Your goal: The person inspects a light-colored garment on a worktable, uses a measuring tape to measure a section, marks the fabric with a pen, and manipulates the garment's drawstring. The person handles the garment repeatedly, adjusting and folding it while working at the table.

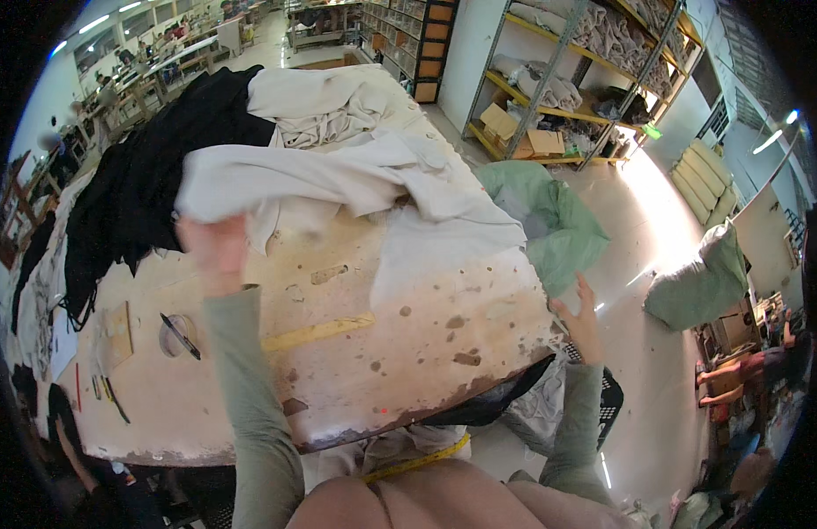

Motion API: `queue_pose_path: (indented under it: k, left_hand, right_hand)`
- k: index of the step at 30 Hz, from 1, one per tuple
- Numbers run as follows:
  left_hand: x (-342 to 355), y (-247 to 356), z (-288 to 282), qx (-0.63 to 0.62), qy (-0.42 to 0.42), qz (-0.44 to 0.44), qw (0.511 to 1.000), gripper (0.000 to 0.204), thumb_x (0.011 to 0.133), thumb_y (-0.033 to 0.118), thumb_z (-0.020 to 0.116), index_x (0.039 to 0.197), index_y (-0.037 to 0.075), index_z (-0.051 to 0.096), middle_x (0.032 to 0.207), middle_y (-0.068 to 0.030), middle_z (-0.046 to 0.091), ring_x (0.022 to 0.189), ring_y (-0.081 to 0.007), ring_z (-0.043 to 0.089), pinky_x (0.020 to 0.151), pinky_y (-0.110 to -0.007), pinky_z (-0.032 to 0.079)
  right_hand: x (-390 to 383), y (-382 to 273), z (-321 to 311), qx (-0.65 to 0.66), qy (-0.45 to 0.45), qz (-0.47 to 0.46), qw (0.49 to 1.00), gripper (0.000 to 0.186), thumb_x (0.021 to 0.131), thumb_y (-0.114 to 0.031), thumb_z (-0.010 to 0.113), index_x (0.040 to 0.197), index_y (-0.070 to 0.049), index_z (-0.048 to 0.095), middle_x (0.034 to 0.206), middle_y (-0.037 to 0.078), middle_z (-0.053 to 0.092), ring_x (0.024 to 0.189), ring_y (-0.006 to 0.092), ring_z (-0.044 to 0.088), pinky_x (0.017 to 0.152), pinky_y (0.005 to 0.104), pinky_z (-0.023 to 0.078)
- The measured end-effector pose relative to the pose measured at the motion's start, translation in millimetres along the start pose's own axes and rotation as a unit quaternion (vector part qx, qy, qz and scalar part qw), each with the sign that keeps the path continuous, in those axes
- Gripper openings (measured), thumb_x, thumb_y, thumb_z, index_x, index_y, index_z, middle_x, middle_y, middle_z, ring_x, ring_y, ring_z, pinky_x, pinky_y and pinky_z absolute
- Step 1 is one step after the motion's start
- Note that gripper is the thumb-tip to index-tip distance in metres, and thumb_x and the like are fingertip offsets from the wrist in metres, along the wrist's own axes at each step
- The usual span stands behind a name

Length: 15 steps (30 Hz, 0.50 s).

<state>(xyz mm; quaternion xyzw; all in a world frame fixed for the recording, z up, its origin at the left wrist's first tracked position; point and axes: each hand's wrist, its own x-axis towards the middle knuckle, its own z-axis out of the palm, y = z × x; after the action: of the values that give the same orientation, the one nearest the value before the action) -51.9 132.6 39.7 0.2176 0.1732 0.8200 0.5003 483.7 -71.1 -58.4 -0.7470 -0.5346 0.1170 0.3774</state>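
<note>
White cloth [294, 176] on table [426, 344].
Left hand [216, 251] at cloth's edge (blurred, grip indiscernible); right hand [585, 326] empty, fingers spread.

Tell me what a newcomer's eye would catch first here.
Probably the pale cloth, stretched across the worn table, its left end at the blurred left hand. Next come the black fabric at the table's far left and the green bag at its right edge.

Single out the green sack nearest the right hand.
The crumpled green sack at the right edge of the table, just beyond the right hand; the bulging green sack is farther right, away from the table.
</note>
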Motion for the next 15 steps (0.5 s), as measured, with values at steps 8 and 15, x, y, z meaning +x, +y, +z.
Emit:
queue_pose_path:
  k: [8,15]
  left_hand:
    - [69,104,-107,0.163,0.127,0.121,0.971,0.044,0.088,0.015,0.055,0.125,-0.008,0.048,0.124,-0.0185,0.054,0.111,-0.0318,0.054,0.104,-0.044,0.038]
    - [29,-21,-64,0.677,-0.315,0.036,0.665,0.074,0.075,0.03,0.076,0.133,-0.001,0.044,0.13,-0.0171,0.05,0.121,-0.0275,0.046,0.104,-0.034,0.035]
  right_hand:
    - [39,-107,123,-0.065,-0.077,-0.151,0.983,0.104,0.067,-0.048,0.08,0.148,-0.015,0.024,0.146,0.023,0.028,0.134,0.0425,0.027,0.109,0.0499,0.027]
    - [9,-170,192,-0.052,-0.247,-0.347,0.903,0.067,0.069,-0.028,0.078,0.127,-0.008,0.052,0.132,0.016,0.048,0.124,0.0367,0.042,0.102,0.0427,0.036]
